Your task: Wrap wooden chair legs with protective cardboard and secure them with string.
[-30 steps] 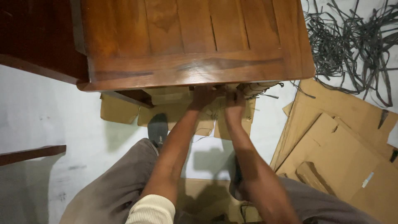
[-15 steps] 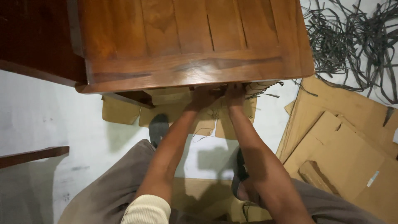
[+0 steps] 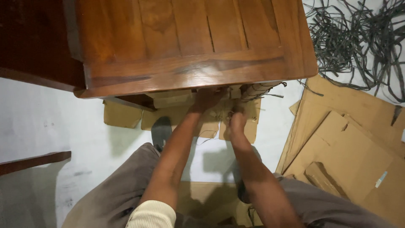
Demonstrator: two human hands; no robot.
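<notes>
Head view: the left hand (image 3: 206,98) is seen reached up under the front edge of a wooden desk (image 3: 190,46). Its fingers are hidden beneath the overhang, so how far the grip is closed cannot be told; the hand is pressed against the cardboard wrapping (image 3: 181,112) bound below the desk edge. The right hand (image 3: 236,122) is held lower, just beside the left and clear of the overhang. Its fingers are curled inward in a closed grip; thin twine (image 3: 219,114) is seen running across the wrapping at that spot, but whether the twine is actually pinched cannot be told.

The cardboard wrapping is located directly under the desk's front edge, touching its underside, with flaps hanging left and right of the hands. Frayed strands (image 3: 270,90) are seen protruding at its right end.

The desk top is of polished brown planks with a visible crack between two boards. A second dark wooden surface (image 3: 33,42) is noted at upper left.

Brown trousers (image 3: 114,194) and a cream cuff (image 3: 152,215) are noted in the foreground. Flattened cardboard sheets (image 3: 350,147) lie on the white floor (image 3: 50,126) at right, and a tangle of dark strapping (image 3: 358,38) lies at upper right.
</notes>
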